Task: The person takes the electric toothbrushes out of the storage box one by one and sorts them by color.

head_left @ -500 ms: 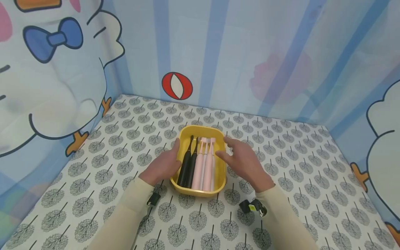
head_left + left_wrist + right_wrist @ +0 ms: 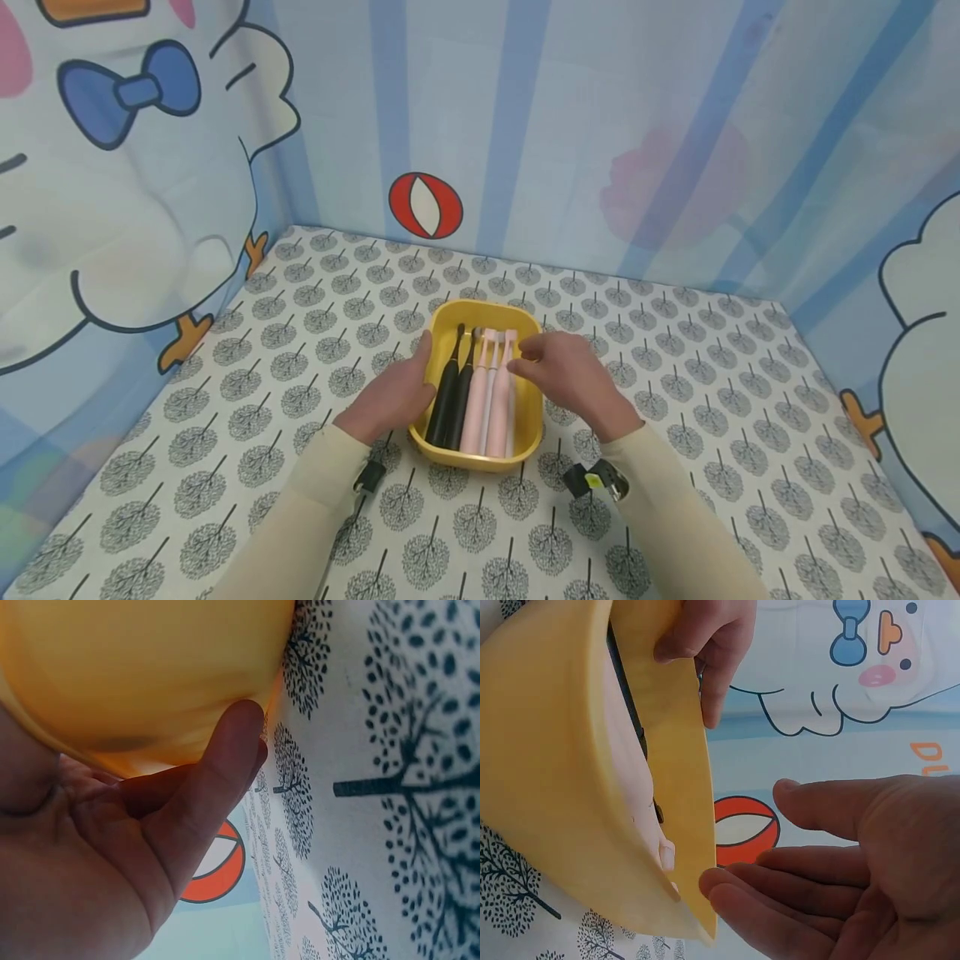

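A yellow plastic box (image 2: 472,462) lies on the patterned cloth in the head view. Inside, side by side, are two black electric toothbrushes (image 2: 444,408) at the left and two pink electric toothbrushes (image 2: 476,408) at the right. White handles (image 2: 489,410) show between and beside the pink ones. My left hand (image 2: 392,392) grips the left wall, thumb over the rim and fingers along the outside, as the right wrist view shows. My right hand (image 2: 576,379) hovers over the right rim, fingers slightly bent, thumb apart and nothing in its grasp. Its fingertips are near the right pink toothbrush's neck.
A white cloth with grey tree prints (image 2: 712,400) covers the table. Behind it hangs a light blue striped curtain (image 2: 465,100) with cartoon ducks and a red ball (image 2: 425,206). Small dark devices (image 2: 596,479) are strapped at both wrists.
My right hand has shifted a little left, over the box's right rim, its fingers more bent. The left hand and the box have stayed in place.
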`<state>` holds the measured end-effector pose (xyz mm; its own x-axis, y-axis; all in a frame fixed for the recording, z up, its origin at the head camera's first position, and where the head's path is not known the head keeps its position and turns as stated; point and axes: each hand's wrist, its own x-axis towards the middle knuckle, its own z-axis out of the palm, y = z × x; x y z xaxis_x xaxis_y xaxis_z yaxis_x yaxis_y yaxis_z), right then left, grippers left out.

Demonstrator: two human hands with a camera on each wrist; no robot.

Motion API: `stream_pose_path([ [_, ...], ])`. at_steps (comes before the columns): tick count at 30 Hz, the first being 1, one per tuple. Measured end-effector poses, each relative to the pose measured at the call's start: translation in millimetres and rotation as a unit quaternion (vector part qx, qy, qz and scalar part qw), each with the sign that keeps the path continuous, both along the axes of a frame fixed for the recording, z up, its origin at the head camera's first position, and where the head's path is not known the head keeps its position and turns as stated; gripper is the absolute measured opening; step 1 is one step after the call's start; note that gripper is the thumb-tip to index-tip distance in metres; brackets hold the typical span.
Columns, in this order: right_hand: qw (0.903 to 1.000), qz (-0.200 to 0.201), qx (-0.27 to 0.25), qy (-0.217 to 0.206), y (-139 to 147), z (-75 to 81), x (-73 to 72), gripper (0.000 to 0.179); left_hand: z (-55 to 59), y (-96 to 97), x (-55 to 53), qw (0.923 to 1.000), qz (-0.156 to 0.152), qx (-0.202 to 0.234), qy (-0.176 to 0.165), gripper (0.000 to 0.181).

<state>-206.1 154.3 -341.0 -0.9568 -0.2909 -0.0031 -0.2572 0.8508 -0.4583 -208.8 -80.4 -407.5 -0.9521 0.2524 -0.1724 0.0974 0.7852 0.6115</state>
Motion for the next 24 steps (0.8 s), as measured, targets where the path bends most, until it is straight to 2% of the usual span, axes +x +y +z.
stream_pose_path([
  [6, 0.9991, 0.009, 0.008, -0.042, -6.6, 2.8, -6.3, 0.03, 0.1, 0.7, 0.6, 1.0, 0.001, -0.004, 0.0, 0.08],
  [10, 0.9969, -0.004, 0.017, -0.077, -11.7, 3.9, -11.6, 0.037, 0.4, 0.9, 0.6, 1.0, 0.004, -0.005, -0.003, 0.08],
  [14, 0.9953, -0.006, 0.034, -0.09, -16.3, 4.7, -16.3, 0.043, 1.0, 0.6, 0.5, 0.9999, 0.003, -0.011, -0.002, 0.08],
  [19, 0.9946, 0.004, 0.046, -0.093, -20.9, 3.1, -20.0, 0.041, 1.5, 0.4, 0.8, 0.9999, 0.0, -0.014, 0.003, 0.079],
  [24, 0.9917, -0.02, 0.049, -0.117, -25.2, -0.6, -18.8, 0.038, 1.4, 1.0, 1.0, 0.9999, -0.003, -0.012, 0.005, 0.079],
])
